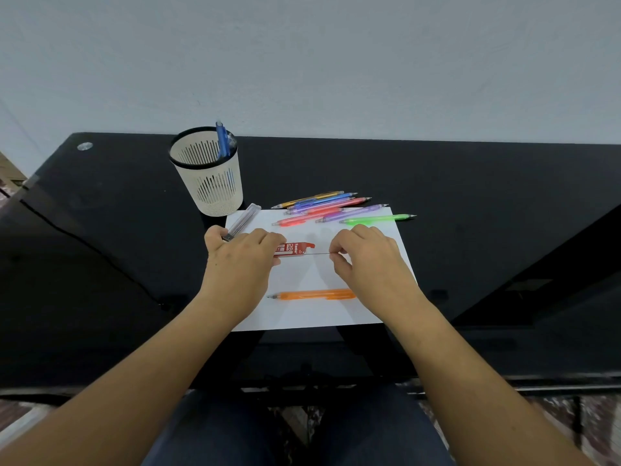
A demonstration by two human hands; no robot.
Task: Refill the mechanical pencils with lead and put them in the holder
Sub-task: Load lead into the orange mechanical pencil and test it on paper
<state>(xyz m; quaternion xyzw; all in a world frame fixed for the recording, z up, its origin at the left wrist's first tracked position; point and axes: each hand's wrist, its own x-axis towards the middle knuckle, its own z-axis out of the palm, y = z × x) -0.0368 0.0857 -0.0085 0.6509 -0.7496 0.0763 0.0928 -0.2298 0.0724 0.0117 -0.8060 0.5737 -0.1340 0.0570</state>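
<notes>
Orange pencil (312,294) nearest us, flat on the white paper (302,317), long axis running 9 to 3, tip at 9 o'clock, nobody touching it. It lies at 6 o'clock from both hands, and its back end sits just beside the right wrist, so I'd call that the nearer arm for the refill.

Up a step: the left hand (240,260) is curled round a red lead case (294,248), holding it down on the paper. The right hand (366,257), at 3 o'clock from the case, pinches a thin lead (317,253) between fingertip and thumb. The lead stretches level between case and fingers.

A clear tube (243,220) angles off at 12 o'clock from the left thumb; touching or not, I can't tell.

Further out, the loose coloured pencils (329,206) lie fanned across the paper's far edge. Furthest, at 11 o'clock on the black bench (470,196), the slotted holder (215,193) stands with a blue pencil (221,139) in it.
</notes>
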